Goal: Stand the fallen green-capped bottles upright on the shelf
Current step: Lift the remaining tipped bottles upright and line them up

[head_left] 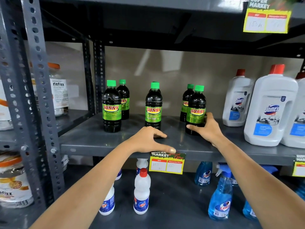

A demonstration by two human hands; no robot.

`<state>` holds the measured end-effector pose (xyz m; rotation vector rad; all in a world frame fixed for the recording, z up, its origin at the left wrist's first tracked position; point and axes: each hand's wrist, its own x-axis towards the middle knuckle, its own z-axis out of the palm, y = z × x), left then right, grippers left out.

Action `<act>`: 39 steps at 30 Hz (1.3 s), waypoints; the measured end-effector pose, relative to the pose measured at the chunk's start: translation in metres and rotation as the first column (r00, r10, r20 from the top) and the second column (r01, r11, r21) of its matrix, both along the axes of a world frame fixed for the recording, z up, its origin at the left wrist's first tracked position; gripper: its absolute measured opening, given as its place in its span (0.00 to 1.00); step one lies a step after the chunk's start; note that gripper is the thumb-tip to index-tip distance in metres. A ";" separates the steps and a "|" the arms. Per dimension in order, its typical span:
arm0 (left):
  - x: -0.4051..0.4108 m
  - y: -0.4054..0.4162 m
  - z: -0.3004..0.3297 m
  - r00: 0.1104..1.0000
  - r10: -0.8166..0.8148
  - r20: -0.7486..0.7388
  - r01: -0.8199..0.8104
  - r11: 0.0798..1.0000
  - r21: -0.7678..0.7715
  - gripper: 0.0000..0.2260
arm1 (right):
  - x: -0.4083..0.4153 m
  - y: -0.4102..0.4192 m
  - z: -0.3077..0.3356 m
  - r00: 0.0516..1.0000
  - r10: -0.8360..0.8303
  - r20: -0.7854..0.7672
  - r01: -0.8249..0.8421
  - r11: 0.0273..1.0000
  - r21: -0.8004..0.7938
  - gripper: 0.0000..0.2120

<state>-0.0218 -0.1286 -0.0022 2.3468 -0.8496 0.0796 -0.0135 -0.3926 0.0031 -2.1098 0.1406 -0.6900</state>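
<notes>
Fingers [208, 115] of the right hand [208, 128] wrap around the lower body of the front right bottle [196, 111], thumb across its front near the base, clamped on it as it stands upright on the shelf [92, 141]. Left hand [149, 140] rests on the shelf's front edge just before the middle bottle [153, 107], its fingers loosely spread and holding nothing, one fingertip reaching down to the top of the price tag [166, 163]. All the green-capped bottles in view stand upright: a pair at the left [112, 108], the middle one with another cap just showing behind it, and a pair at the right. Big white jugs with red caps [270, 111] stand to the right on the same shelf. On the shelf below are small white bottles [142, 192] and blue spray bottles [221, 200].
</notes>
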 end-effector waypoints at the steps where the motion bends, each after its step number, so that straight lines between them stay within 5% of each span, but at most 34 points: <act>1: 0.000 0.002 0.001 1.000 0.012 -0.019 -0.014 0.995 -0.094 0.28 | 0.000 0.000 0.000 1.000 0.000 0.002 0.000 1.000 -0.002 0.38; 3: 0.003 0.005 -0.001 0.995 0.096 -0.006 -0.093 0.950 -0.300 0.16 | -0.001 0.000 0.000 1.000 -0.002 0.001 0.002 1.000 -0.002 0.38; 6: 0.011 0.013 -0.006 0.929 0.369 -0.003 -0.296 0.740 -0.604 0.18 | 0.000 0.000 0.000 1.000 -0.001 -0.002 0.001 1.000 -0.004 0.38; 8: 0.017 0.015 -0.006 0.878 0.469 -0.093 -0.402 0.619 -0.675 0.20 | 0.000 0.000 0.001 1.000 -0.001 -0.003 0.001 1.000 0.000 0.38; 13: 0.041 0.000 0.007 0.897 0.368 -0.246 -0.442 0.782 -0.440 0.44 | 0.000 0.000 0.000 1.000 -0.003 -0.010 0.003 1.000 0.001 0.39; 20: 0.055 -0.015 0.011 0.912 0.312 -0.266 -0.401 0.817 -0.415 0.29 | 0.000 -0.002 0.000 0.999 -0.036 -0.004 0.036 0.999 -0.005 0.37; 39: 0.038 -0.009 0.005 0.946 0.253 -0.205 -0.320 0.832 -0.453 0.28 | -0.009 0.002 0.002 0.999 -0.036 -0.031 0.034 0.998 -0.058 0.37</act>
